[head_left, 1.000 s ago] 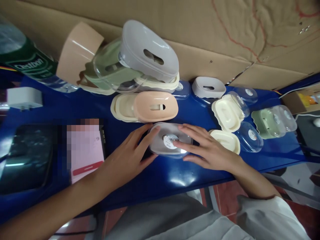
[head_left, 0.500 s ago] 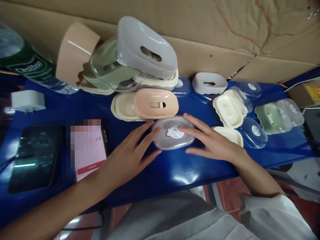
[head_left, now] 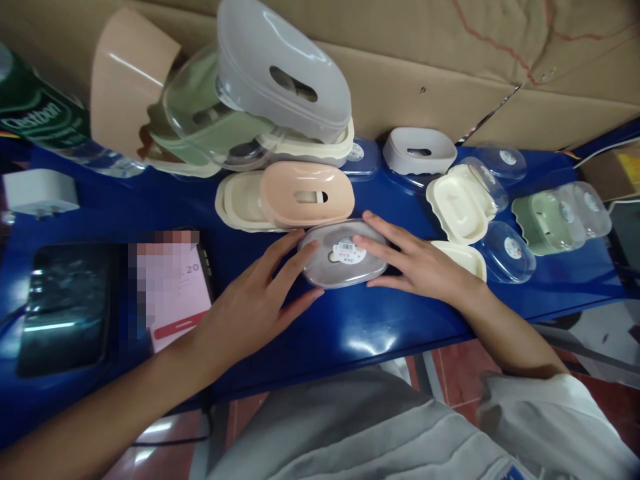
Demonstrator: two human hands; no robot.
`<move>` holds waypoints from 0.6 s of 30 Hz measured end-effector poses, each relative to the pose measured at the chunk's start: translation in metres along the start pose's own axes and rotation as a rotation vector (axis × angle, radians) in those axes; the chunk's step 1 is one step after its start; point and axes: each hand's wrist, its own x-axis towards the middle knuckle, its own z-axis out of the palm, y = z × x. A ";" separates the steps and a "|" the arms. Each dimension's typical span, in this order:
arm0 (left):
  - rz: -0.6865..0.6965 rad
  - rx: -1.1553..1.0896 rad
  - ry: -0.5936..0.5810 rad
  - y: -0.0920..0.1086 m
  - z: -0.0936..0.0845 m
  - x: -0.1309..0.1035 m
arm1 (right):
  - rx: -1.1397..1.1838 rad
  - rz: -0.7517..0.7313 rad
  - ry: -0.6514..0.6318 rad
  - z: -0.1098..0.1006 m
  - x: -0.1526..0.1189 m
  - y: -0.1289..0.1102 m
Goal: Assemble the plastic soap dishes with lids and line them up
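Note:
A grey oval soap box (head_left: 325,270) lies on the blue table in front of me, under a clear lid with a white barcode sticker (head_left: 349,251). My left hand (head_left: 270,287) clasps its left end, thumb at the front edge and fingers at the back and on top. From the other end my right hand (head_left: 417,267) grips it the same way, one finger resting by the sticker. Just behind, a peach slotted tray (head_left: 313,190) overlaps a cream soap box base (head_left: 235,200). Beside my right hand lies a cream tray (head_left: 467,259), partly covered by it.
Slotted trays and bases are piled at back left, topped by a grey tray (head_left: 285,73). Clear lids (head_left: 509,253), a cream base (head_left: 457,207) and a green tray (head_left: 540,220) lie right. A phone (head_left: 175,293), black device (head_left: 65,307), white charger (head_left: 40,190) and water bottle (head_left: 45,113) stand left.
The view has tilted slightly, so the table's things sit a little higher in the picture. Both hands stay around the grey soap box, with little visible finger movement.

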 end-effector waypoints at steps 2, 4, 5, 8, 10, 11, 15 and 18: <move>-0.001 -0.001 -0.003 0.000 -0.001 0.000 | -0.007 0.000 0.006 0.000 0.000 -0.001; 0.006 0.007 -0.011 -0.001 -0.002 0.000 | -0.017 0.001 0.019 0.001 -0.001 -0.002; 0.013 0.011 -0.013 -0.001 -0.003 0.000 | -0.026 0.004 0.021 0.002 -0.001 -0.003; 0.030 0.014 -0.011 -0.003 -0.005 0.001 | -0.065 0.020 0.016 0.003 0.000 -0.006; 0.030 0.015 -0.009 -0.004 -0.006 0.001 | -0.090 0.023 0.014 0.004 0.001 -0.007; 0.029 0.021 -0.011 -0.004 -0.007 0.000 | -0.098 0.023 0.013 0.004 0.001 -0.008; 0.031 0.058 -0.010 -0.003 -0.008 0.000 | -0.103 0.026 0.000 0.004 0.001 -0.010; 0.039 0.082 -0.003 -0.002 -0.008 0.000 | -0.164 0.046 0.006 0.005 0.000 -0.010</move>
